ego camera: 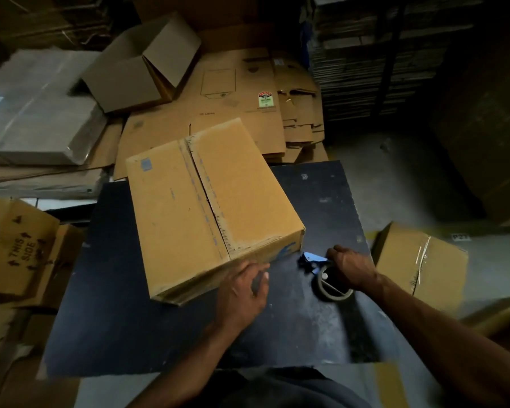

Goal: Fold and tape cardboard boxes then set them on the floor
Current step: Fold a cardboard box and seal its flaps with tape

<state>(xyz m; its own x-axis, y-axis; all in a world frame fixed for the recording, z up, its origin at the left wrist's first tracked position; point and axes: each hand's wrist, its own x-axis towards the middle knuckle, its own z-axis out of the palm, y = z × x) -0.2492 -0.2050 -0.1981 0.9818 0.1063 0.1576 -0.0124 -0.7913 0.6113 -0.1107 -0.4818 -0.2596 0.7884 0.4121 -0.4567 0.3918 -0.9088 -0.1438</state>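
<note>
A: So, where does the cardboard box point(209, 207) sit?

B: On the dark table point(321, 201), toward its far left corner, with one bottom edge overhanging the far side. Its flaps are folded down and meet along a centre seam. Old tape marks show there, and I can't tell whether fresh tape is on yet.

A: And the hands?

B: The left hand point(243, 285) rests against the box's near edge, fingers relaxed and mostly straight, likely steadying it so it won't slide. The right hand point(349, 269) is wrapped around a blue tape dispenser point(324, 275), near the table's right edge, just beside the box's near corner. I'd judge it is placed there to start a strip along the seam.

A: Any finished boxes?

B: One taped box point(418, 263) lies on the floor point(401, 178) just past the table's right edge, which suits the task's last step.

A: Anything legible?

B: The open carton point(18, 248) to the left reads "THIS SIDE" with arrows. A floor marking point(460, 237) seems to read "P21". The flattened cardboard sheets point(233, 92) beyond the table carry a small green and red label, too small to read.
</note>
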